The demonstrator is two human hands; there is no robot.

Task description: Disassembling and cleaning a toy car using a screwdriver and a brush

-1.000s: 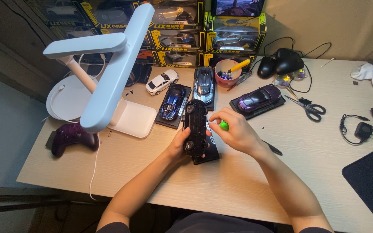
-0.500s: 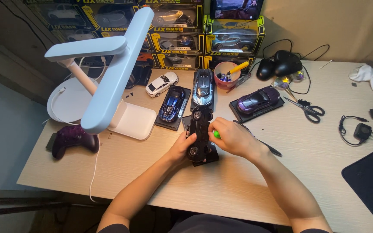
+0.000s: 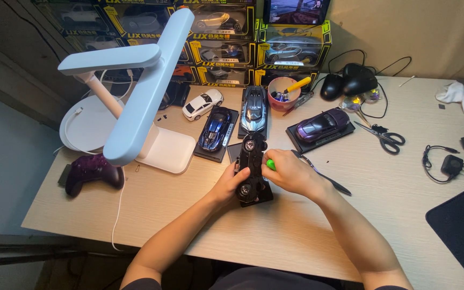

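Observation:
A black model car (image 3: 250, 167) lies upside down on its black base, wheels up, near the desk's front middle. My left hand (image 3: 226, 183) grips its left side and holds it steady. My right hand (image 3: 288, 173) is closed around a green-handled screwdriver (image 3: 270, 164), whose green end shows at the car's right side. The tool's tip is hidden by the car and my fingers.
A white desk lamp (image 3: 140, 102) stands at the left, a dark game controller (image 3: 92, 172) beside it. Blue (image 3: 215, 129), grey (image 3: 254, 107), white (image 3: 202, 103) and purple (image 3: 322, 124) model cars sit behind. Scissors (image 3: 385, 137), a pink cup (image 3: 284, 92), tweezers (image 3: 326, 177) and boxed cars (image 3: 226, 32) lie beyond.
My right hand has slid left and closer to the car with the screwdriver. The left hand and the car have stayed about where they were.

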